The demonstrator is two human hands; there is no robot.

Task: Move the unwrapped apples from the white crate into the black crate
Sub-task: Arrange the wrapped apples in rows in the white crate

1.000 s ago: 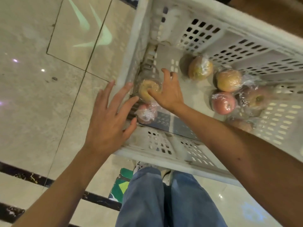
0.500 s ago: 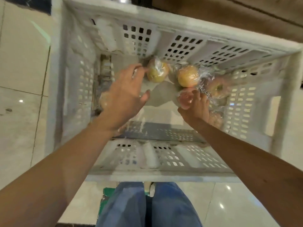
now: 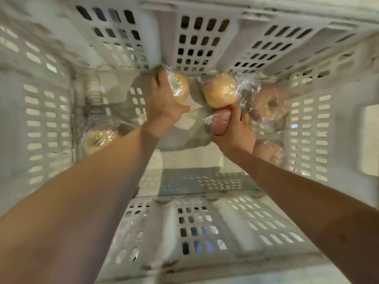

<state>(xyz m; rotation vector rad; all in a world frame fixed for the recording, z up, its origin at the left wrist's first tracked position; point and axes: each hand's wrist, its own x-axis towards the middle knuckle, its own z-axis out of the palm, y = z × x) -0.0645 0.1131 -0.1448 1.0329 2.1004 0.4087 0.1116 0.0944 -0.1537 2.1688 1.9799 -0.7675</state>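
Both my arms reach deep into the white crate [image 3: 51, 119]. My left hand [image 3: 164, 101] wraps a yellow apple in clear film [image 3: 180, 89] against the far wall. My right hand [image 3: 235, 128] grips a reddish apple in clear film [image 3: 219, 121] near the middle of the floor. Between them lies another wrapped yellow apple [image 3: 220, 92]. A wrapped pink apple [image 3: 268, 103] sits at the right, a further wrapped one [image 3: 268, 152] behind my right wrist, and a wrapped yellow one [image 3: 100, 137] by the left wall. The black crate is out of view.
The crate's perforated walls close in on all sides, with a handle opening [image 3: 371, 138] in the right wall. The crate floor [image 3: 184, 160] near me holds no fruit.
The view has dropped closer into the crate. My left hand moved forward and closed on the yellow apple at the far wall. My right hand closed around the reddish wrapped apple.
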